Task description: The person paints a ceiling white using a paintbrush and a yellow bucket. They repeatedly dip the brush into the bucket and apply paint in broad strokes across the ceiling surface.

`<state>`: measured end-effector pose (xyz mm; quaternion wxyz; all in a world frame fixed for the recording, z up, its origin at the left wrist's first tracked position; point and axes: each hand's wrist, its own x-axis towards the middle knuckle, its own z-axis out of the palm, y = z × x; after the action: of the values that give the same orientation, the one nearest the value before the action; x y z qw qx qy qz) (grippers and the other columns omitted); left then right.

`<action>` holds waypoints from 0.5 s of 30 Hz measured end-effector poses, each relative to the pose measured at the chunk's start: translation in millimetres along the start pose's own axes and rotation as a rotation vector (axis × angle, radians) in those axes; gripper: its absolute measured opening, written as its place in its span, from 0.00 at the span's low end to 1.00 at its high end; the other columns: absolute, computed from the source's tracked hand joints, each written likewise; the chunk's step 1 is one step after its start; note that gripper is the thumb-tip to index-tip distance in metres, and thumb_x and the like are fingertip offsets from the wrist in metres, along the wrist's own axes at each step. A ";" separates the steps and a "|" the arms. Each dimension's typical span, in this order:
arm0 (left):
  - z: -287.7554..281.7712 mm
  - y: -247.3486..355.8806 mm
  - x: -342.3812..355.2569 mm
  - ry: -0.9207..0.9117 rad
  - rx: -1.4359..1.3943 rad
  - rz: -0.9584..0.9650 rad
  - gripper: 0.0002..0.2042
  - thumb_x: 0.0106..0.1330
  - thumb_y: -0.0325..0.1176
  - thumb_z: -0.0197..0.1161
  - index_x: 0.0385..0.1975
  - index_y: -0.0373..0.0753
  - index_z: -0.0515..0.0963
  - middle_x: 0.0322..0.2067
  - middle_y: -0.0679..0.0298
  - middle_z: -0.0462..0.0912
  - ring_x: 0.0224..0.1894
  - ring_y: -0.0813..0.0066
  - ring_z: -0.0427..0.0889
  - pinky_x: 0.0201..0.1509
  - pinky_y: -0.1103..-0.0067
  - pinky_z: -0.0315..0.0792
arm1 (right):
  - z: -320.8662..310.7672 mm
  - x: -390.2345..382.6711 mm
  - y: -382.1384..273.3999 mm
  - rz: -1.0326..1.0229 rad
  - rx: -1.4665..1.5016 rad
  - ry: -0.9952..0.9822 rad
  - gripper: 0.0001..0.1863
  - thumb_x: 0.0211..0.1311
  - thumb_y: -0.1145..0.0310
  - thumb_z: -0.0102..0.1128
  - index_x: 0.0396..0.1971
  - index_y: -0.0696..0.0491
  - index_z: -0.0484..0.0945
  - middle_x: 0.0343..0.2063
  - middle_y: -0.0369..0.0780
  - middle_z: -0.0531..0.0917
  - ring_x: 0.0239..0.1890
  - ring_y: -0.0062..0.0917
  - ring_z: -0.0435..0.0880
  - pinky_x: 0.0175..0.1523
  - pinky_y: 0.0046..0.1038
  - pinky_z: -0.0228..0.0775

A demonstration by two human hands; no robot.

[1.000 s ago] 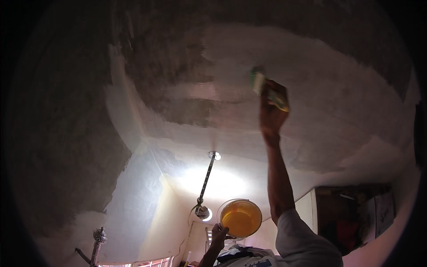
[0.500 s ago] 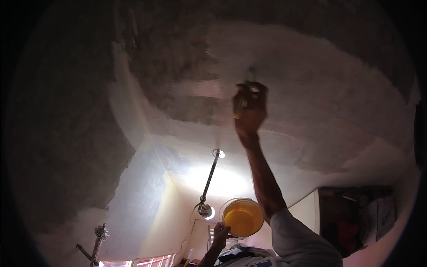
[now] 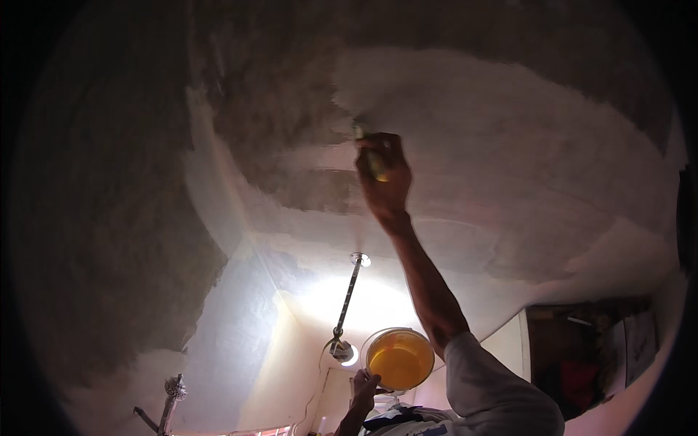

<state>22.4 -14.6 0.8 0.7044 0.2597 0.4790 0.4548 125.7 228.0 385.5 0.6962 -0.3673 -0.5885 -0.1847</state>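
Observation:
My right hand [image 3: 384,171] is raised against the partly coated surface, closed around a brush [image 3: 377,166] with a yellow-green handle. The brush head is blurred and dark; it lies at the border between a pale coated patch [image 3: 465,145] and a darker bare patch [image 3: 291,109]. Low in the view, my left hand [image 3: 365,385] grips the rim of a round bucket [image 3: 400,359] and holds it up beside my right upper arm. The bucket glows orange-yellow inside. Whether that colour is the bucket or its contents, I cannot tell.
A slim pole [image 3: 349,298] with a lamp [image 3: 343,352] runs from a round mount, near a bright glow. At lower left stands a metal post with a knobbed top [image 3: 174,387]. A dark recess with shelved items [image 3: 582,356] is at lower right.
My right hand has swept left with the brush, from over the pale patch to its border with the darker one. The bucket stays in my left hand, shifted slightly in view.

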 end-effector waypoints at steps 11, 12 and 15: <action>-1.6 -2.9 5.6 -0.019 0.054 -0.034 0.15 0.55 0.25 0.60 0.40 0.29 0.64 0.38 0.52 0.72 0.37 0.54 0.81 0.32 0.58 0.84 | -99.1 8.9 27.7 -0.112 -0.065 0.180 0.11 0.50 0.78 0.61 0.34 0.51 0.80 0.39 0.38 0.78 0.34 0.27 0.83 0.35 0.27 0.77; 0.6 -2.7 6.0 -0.028 0.027 -0.035 0.13 0.55 0.24 0.60 0.36 0.31 0.64 0.35 0.54 0.71 0.35 0.56 0.80 0.31 0.58 0.84 | -88.8 10.3 26.7 -0.167 0.026 0.191 0.11 0.50 0.79 0.61 0.34 0.51 0.80 0.38 0.38 0.78 0.34 0.27 0.83 0.35 0.27 0.77; 3.9 -0.7 4.5 -0.036 -0.019 -0.041 0.12 0.54 0.22 0.61 0.28 0.37 0.62 0.30 0.58 0.67 0.30 0.59 0.79 0.30 0.59 0.85 | -43.2 13.4 7.0 -0.149 0.104 0.083 0.11 0.49 0.78 0.62 0.34 0.49 0.79 0.39 0.39 0.77 0.34 0.28 0.83 0.35 0.26 0.77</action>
<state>26.8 -10.6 -0.1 0.7246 0.2512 0.4674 0.4399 163.2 203.4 394.6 0.7225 -0.2779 -0.5935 -0.2204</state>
